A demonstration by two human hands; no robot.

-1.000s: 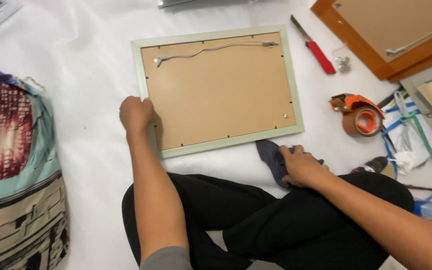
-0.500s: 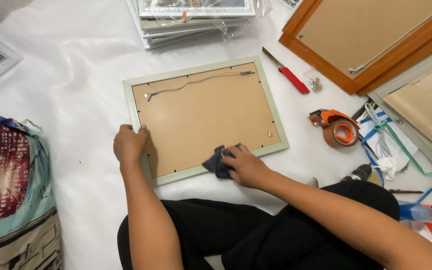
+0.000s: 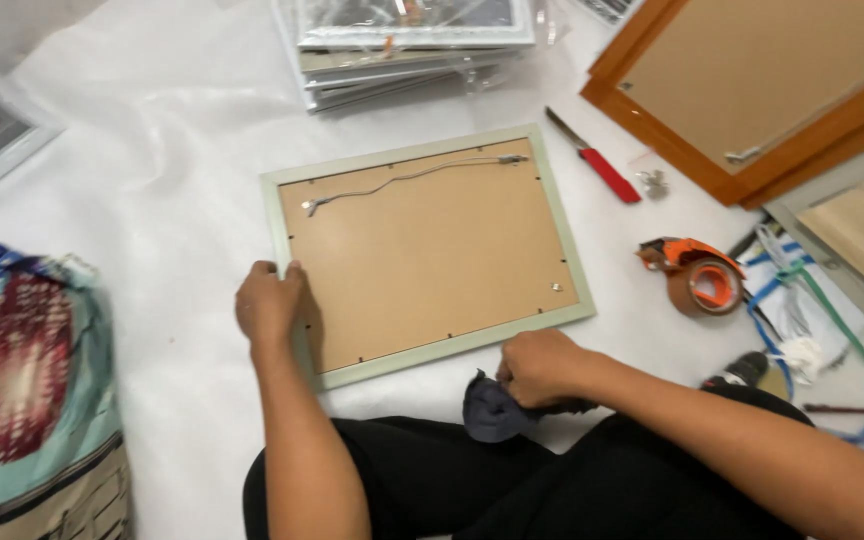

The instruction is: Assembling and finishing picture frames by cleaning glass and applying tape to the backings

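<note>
White sheet [image 3: 172,200] covers the floor; person sits cross-legged on it; pale green picture frame [image 3: 427,255] lies face down just ahead of the knees, brown backing board up, hanging wire [image 3: 407,178] strung slack across the top.

Left hand [image 3: 270,305] rests on the frame's near-left corner, fingers curled over the rail and pinning it down; right hand [image 3: 542,368] sits at the near edge, fingers clenched around a dark cloth [image 3: 494,408], cloth bunched below the knuckles, touching or almost touching the lower rail.

Looks like a wipe-down of the frame edge; my read on doing it well: keep the left hand's weight on the corner so the frame doesn't skate on the slick sheet; run the cloth along the rail in one direction, not across the board; stay off the small clips along the backing's rim and the wire ends, cloth would snag there; fold the cloth flatter for better contact, it's a lump right now.

Around it: orange-brown frames [image 3: 752,90] far right, backs up; stack of wrapped frames [image 3: 412,50] at top; patterned bag [image 3: 27,390] on the left; tape dispenser [image 3: 697,280] right of the frame; red-handled knife [image 3: 597,160] just beyond the top-right corner, blade well clear of both hands; a few small screws [image 3: 652,182] beside it.
</note>
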